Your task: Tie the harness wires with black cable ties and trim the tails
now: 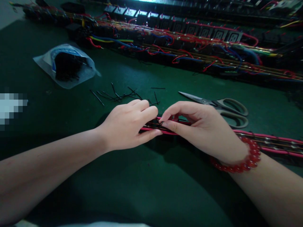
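Observation:
A long dark strip with red wires (272, 145) lies across the green table, running right from under my hands. My left hand (132, 124) is wrapped over its left part, thumb on the near side and curled fingers on the far side. Just to the right, my right hand (199, 126), with a red bead bracelet (252, 156) at the wrist, pinches a thin black tie (161, 124) between thumb and index finger at the strip. Grey-handled scissors (214, 103) lie behind my right hand, partly hidden by it.
Several loose black ties (115, 94) are scattered on the green table (146, 183) beyond my left hand. An open plastic bag (68, 66) of black ties lies at the back left. Long assemblies with red, blue and yellow wires (180, 52) stretch across the back.

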Motion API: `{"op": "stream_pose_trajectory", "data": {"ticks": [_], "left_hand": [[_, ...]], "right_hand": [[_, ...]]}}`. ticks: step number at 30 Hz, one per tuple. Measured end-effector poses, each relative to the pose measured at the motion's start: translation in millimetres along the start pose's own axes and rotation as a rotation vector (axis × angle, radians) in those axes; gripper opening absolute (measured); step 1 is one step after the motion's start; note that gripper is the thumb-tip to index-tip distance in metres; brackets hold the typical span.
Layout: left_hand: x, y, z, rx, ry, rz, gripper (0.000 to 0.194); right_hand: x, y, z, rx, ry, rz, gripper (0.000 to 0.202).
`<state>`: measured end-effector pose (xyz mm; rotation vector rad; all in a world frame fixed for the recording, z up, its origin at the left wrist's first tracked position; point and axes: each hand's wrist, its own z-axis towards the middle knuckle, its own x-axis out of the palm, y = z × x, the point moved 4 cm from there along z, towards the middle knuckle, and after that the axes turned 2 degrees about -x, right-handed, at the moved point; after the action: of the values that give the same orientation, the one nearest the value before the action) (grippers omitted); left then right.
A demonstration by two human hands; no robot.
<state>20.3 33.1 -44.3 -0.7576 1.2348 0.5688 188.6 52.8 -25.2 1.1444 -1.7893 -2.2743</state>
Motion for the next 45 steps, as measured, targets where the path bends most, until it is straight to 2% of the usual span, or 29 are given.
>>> {"op": "stream_pose_trajectory", "data": {"ticks": [13, 45], "left_hand": [[-0.7, -0.7, 0.3, -0.035, 0.028, -0.034, 0.030], [-0.8, -0.1, 1.8, -0.073, 0.061, -0.073, 0.029]], "right_hand": [[1.4, -2.3, -1.3, -0.005, -0.026, 0.062, 0.005], [1.1, 0.3, -1.2, -0.029, -0.016, -0.010, 0.004]]}}
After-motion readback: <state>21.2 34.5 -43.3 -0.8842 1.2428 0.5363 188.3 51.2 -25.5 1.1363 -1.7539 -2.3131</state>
